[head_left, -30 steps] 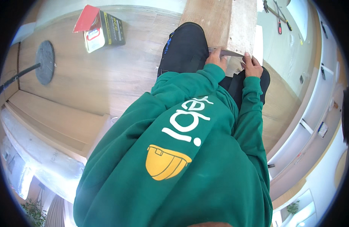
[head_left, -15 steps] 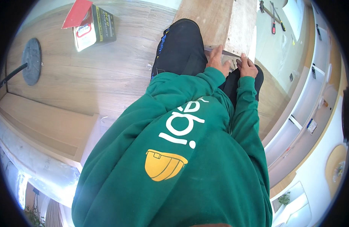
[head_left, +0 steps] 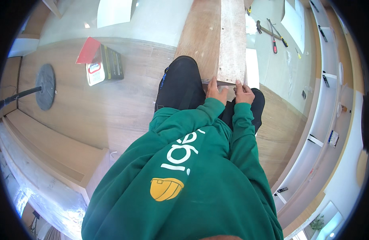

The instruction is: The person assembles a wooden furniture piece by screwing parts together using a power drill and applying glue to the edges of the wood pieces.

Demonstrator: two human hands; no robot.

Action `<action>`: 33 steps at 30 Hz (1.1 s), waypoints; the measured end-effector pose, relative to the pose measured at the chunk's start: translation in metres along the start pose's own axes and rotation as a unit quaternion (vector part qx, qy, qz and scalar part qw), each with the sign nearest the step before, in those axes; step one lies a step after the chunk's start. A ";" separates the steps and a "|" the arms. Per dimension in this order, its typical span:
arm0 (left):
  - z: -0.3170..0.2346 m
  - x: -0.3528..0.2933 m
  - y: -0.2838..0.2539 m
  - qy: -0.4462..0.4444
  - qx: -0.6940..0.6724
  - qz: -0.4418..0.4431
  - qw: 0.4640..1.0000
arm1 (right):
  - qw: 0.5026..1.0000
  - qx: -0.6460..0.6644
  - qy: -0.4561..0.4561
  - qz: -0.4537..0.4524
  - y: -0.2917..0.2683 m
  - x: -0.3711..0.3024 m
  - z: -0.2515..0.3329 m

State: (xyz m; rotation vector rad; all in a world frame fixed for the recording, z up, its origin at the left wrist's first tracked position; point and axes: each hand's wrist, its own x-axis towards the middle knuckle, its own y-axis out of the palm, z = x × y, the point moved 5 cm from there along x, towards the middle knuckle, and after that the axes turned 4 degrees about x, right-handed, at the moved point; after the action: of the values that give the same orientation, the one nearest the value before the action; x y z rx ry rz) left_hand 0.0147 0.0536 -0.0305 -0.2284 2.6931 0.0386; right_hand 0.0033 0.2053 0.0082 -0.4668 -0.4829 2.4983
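Note:
A long wooden box (head_left: 202, 36), with a paler, whitish board (head_left: 231, 44) along its right side, extends away from between my knees. My left hand (head_left: 216, 92) touches the left part of its near end, fingers stretched and thumb spread apart. At the near right corner, my right hand (head_left: 243, 95) has its fingertips on the edge of the pale board and appears to pinch it. The gap under the near end is shadowed and partly covered by my hands. A white panel (head_left: 252, 68) shows just right of the box.
Right of the box lie a hammer (head_left: 268, 31), a red-handled screwdriver (head_left: 275, 47) and a yellow-and-black-handled tool (head_left: 283, 41). A square can (head_left: 108, 64) with a red flap and a round-based stand (head_left: 45, 88) are at left. White shelving (head_left: 312, 116) runs along the right.
My view has tilted, so the box, knees and hands sit lower and further left in the picture. Both hands stay at the box's near end, with fingers slightly shifted.

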 end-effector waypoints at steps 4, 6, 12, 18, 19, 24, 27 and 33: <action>-0.027 -0.003 -0.010 -0.017 0.175 0.074 0.982 | 1.000 -0.012 -0.011 -0.009 -0.006 0.003 -0.009; -0.034 -0.005 -0.009 0.003 0.189 0.056 0.980 | 0.999 -0.026 -0.019 0.001 -0.007 0.006 -0.011; -0.030 -0.004 -0.004 -0.023 0.155 0.034 0.987 | 0.999 -0.035 -0.025 -0.013 -0.002 0.005 -0.010; -0.031 0.001 -0.015 -0.015 0.164 0.015 0.986 | 0.998 -0.056 -0.006 -0.006 0.000 0.001 0.002; -0.030 0.003 -0.016 -0.003 0.161 0.010 0.987 | 0.997 -0.070 -0.009 -0.006 0.000 0.002 -0.001; -0.031 0.011 -0.021 0.007 0.138 0.034 0.990 | 0.998 -0.053 -0.009 -0.031 -0.007 0.018 -0.030; -0.011 0.010 -0.030 0.019 0.093 0.010 0.995 | 0.999 -0.035 0.004 -0.018 -0.002 0.015 -0.032; -0.010 0.019 -0.038 0.157 0.156 0.021 0.975 | 1.000 0.012 0.014 -0.022 -0.009 0.018 -0.044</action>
State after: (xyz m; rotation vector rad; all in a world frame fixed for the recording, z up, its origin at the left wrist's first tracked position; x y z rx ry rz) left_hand 0.0004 0.0124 -0.0290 -0.0850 2.9645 -0.4391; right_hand 0.0118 0.2325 -0.0304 -0.4767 -0.4482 2.4483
